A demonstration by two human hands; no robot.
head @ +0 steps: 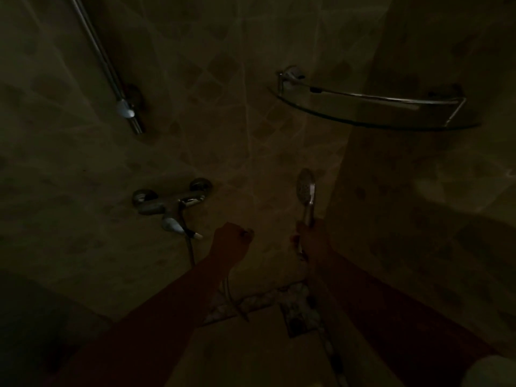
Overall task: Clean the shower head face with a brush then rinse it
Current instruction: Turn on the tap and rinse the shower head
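A dim tiled shower corner fills the view — a slanted chrome rail [107, 65] at upper left, a glass corner shelf [374, 107] at upper right, a mixer tap [173, 203] low on the wall. The right hand [311, 238] grips the handle of the shower head [305, 188], held upright with its face turned left, near the wall corner. The left hand [230, 236] hovers between tap and shower head, fingers curled — whether it holds anything cannot be told in the dark. A hose [191, 251] hangs below the tap.
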